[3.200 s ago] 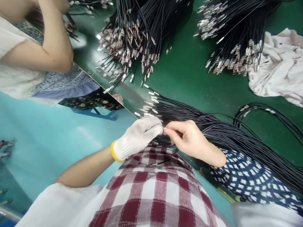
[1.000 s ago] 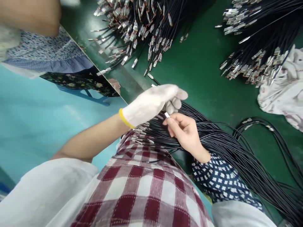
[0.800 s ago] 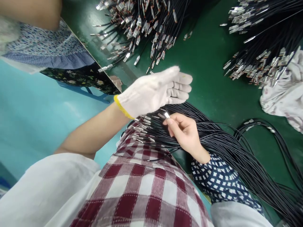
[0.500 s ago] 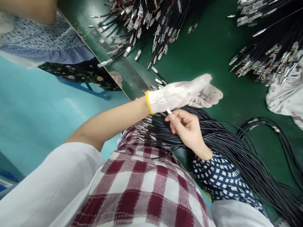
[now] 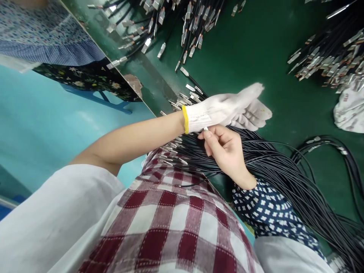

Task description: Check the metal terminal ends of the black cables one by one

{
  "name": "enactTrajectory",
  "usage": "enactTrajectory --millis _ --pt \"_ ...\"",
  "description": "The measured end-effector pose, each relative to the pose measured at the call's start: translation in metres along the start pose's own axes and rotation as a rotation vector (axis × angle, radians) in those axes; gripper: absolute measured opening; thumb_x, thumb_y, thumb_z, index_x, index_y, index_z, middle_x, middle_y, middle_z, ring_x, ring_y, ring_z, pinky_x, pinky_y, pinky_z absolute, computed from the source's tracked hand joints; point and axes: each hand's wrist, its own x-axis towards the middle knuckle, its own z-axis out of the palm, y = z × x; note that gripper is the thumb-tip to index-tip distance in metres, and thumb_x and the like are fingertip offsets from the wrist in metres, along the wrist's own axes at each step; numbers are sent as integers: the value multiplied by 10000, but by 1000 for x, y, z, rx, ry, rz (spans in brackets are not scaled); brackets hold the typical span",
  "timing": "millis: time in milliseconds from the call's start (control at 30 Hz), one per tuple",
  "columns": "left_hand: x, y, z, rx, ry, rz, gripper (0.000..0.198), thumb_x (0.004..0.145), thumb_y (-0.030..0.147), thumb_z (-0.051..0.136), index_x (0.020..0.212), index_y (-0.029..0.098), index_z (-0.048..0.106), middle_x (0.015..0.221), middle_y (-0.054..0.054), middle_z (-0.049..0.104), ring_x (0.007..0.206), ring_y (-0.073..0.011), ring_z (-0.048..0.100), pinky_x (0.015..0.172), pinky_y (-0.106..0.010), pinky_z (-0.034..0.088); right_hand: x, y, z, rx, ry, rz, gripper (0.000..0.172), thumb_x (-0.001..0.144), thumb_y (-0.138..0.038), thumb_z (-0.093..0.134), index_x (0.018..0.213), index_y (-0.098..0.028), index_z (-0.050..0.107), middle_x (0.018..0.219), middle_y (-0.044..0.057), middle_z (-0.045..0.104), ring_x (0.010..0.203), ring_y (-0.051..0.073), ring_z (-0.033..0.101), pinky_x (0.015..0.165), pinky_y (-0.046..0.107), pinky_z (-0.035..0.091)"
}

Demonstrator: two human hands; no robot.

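Observation:
My left hand (image 5: pixel 230 108), in a white knit glove with a yellow cuff, stretches across the cables with its fingers extended and nothing visible in them. Below its wrist my bare right hand (image 5: pixel 224 148) pinches a small silver cable connector (image 5: pixel 206 129) between thumb and fingertips. The connector's upper end lies close to the glove; I cannot tell whether they touch. Under both hands runs a thick bundle of black cables (image 5: pixel 278 170), with many silver connector ends (image 5: pixel 173 146) gathered at its left side, partly hidden by my left forearm.
More black cables with silver ends (image 5: pixel 196 22) lie at the far side of the green table (image 5: pixel 241 57), and another pile (image 5: pixel 335 57) at right. A white printed cloth (image 5: pixel 351 108) sits at the right edge. At upper left, another person is beside a blue stool (image 5: pixel 96 98).
The view has shifted a little, and the far cable piles sit higher in it. The connector in my right hand now shows less beside the glove. My left hand keeps its pose.

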Motion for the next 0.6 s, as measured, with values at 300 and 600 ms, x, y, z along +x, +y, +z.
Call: enactTrajectory --millis 300,600 --pt "0 -3 -2 157 65 34 636 1127 434 224 987 -16 652 875 -97 700 786 -136 674 839 -295 548 -1 0 1 -31 16 -10 246 1023 -181 503 843 -41 595 530 -14 481 444 36 405 454 185 345" --pt "5 -5 -4 185 68 3 659 1131 356 155 982 -21 674 875 -126 688 782 -151 672 841 -317 541 -2 1 2 -20 14 8 248 1018 -222 521 848 -57 594 533 -13 469 441 45 383 435 196 315"
